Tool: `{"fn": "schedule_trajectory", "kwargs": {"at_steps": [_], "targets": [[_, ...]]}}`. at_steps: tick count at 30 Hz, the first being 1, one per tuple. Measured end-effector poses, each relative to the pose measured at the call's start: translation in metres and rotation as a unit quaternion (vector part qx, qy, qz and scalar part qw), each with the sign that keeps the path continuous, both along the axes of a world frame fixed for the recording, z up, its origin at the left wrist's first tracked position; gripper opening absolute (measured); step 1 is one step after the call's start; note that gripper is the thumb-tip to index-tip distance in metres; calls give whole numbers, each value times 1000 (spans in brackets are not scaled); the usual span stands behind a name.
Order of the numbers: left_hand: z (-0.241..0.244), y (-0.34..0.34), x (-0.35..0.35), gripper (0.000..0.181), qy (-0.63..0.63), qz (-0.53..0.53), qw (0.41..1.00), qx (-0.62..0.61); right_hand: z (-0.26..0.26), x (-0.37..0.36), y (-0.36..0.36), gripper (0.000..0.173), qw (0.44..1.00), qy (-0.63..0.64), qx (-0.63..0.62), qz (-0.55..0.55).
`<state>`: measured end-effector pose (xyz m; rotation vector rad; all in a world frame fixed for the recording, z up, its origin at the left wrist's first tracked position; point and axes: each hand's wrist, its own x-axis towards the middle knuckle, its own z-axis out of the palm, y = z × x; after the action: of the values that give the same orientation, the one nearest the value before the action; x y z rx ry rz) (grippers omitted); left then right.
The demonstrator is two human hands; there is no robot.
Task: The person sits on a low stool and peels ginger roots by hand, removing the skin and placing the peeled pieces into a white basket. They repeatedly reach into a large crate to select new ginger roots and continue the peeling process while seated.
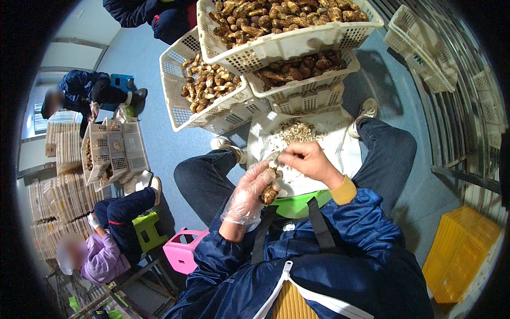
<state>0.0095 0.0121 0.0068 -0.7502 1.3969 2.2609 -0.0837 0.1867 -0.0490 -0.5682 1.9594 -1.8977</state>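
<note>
My left hand (248, 185), in a clear plastic glove, grips a brown, thick-stemmed mushroom (269, 195). Its dark end points towards me, and its pale end lies near my right fingertips. My bare right hand (308, 159) pinches a small object at that pale end; the fingers mostly hide it, and I cannot tell what it is. Below both hands, a white sheet (344, 153) spreads between my legs, with pale and brown trimmings (298, 131) scattered over it. A bright green surface (297, 205) shows at the sheet's near edge.
White crates (287, 50) of mushrooms stand ahead, some stacked. A pink stool (181, 251) is at left, a yellow crate (460, 253) at right. Metal racking (442, 131) runs along the right. Two people (85, 89) (105, 255) sit at left near crates; another person's legs show at the top.
</note>
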Motion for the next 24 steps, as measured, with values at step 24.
{"fn": "schedule_trajectory", "kwargs": {"at_steps": [24], "targets": [[-7,-7,0,41,-61,54,982,169,-2,3,-2,19,999,-20,-2,-27]]}}
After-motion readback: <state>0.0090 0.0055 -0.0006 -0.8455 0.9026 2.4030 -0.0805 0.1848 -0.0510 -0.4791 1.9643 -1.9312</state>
